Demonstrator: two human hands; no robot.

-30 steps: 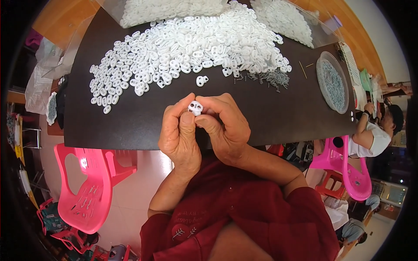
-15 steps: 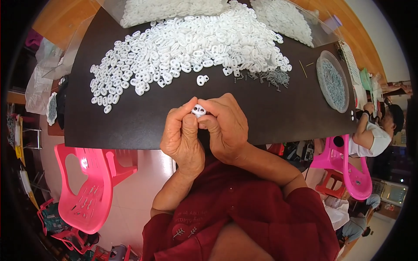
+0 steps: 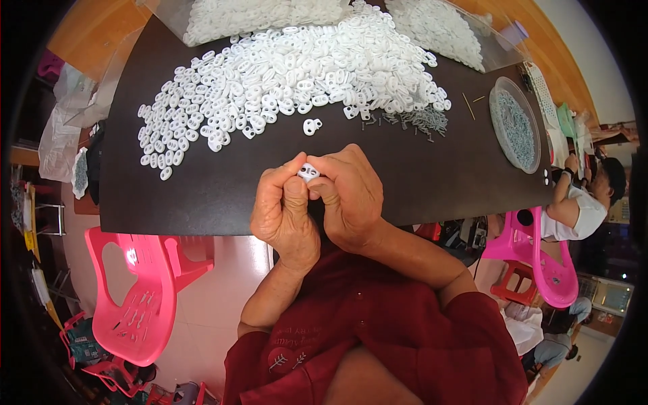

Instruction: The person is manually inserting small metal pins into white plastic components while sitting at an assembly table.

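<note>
Over the near part of the table, my left hand [image 3: 287, 219] and my right hand [image 3: 352, 196] come together, thumbs and forefingers pinching one small white plastic cord lock [image 3: 308, 171]. It has two dark round holes, which face up; my fingertips cover its sides. A loose white cord lock [image 3: 310, 127] lies just beyond my hands, apart from the rest. Farther off spreads a wide heap of white two-holed cord lock pieces [image 3: 270, 81]. Small grey springs [image 3: 428, 121] lie at the heap's right end.
A round clear tub [image 3: 495, 125] of grey springs stands at the dark table's [image 3: 182, 202] right edge. Thin brass-coloured rods [image 3: 468, 106] lie beside it. Bags of white pieces [image 3: 439, 30] sit at the back. Pink chairs [image 3: 145, 304] flank me; another person [image 3: 570, 206] sits at the right.
My hands keep the same pinch on the cord lock, with barely any movement. The view has shifted very slightly; the heap and the springs lie as before.
</note>
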